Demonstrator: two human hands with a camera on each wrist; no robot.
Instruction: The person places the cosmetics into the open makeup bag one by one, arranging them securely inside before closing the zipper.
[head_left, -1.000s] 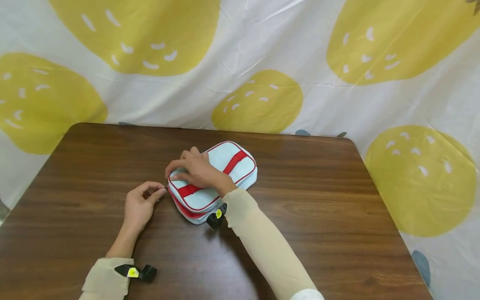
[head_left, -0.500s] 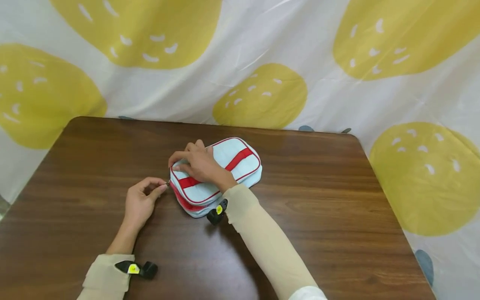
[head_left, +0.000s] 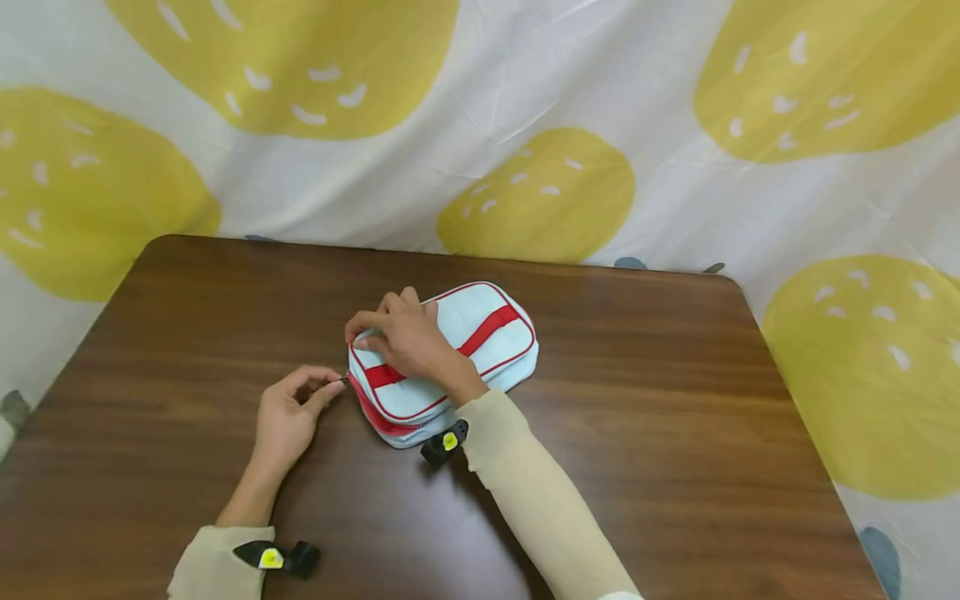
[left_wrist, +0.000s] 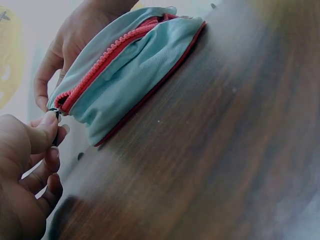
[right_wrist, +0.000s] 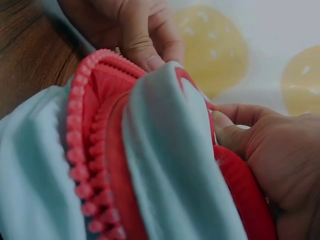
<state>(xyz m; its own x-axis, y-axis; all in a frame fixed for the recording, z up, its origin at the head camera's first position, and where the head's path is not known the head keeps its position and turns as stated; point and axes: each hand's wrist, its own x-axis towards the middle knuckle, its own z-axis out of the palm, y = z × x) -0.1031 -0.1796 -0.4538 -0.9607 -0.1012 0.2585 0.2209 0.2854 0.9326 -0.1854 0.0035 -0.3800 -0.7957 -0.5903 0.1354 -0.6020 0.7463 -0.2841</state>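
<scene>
A pale blue pouch [head_left: 480,333] with red piping and two red straps lies on the table. Along its near left side the chunky red zipper [left_wrist: 100,67] gapes, its two rows of teeth [right_wrist: 80,150] apart. My left hand [head_left: 288,417] pinches the small dark zipper pull [left_wrist: 56,114] between thumb and forefinger at the pouch's left corner. From above, my right hand [head_left: 412,337] lies over the pouch's left end. Its thumb and forefinger pinch the top panel's piped edge, as the right wrist view shows.
The brown wooden table [head_left: 637,417] stretches around the pouch on all sides. Behind it hangs a white cloth [head_left: 525,67] printed with large yellow fruit shapes. Each wrist carries a black camera mount; the left one [head_left: 281,558] sits close over the table.
The head view has shifted slightly, so everything sits a little farther right. Both hands keep their holds at the pouch's left corner, and the zipper looks much the same.
</scene>
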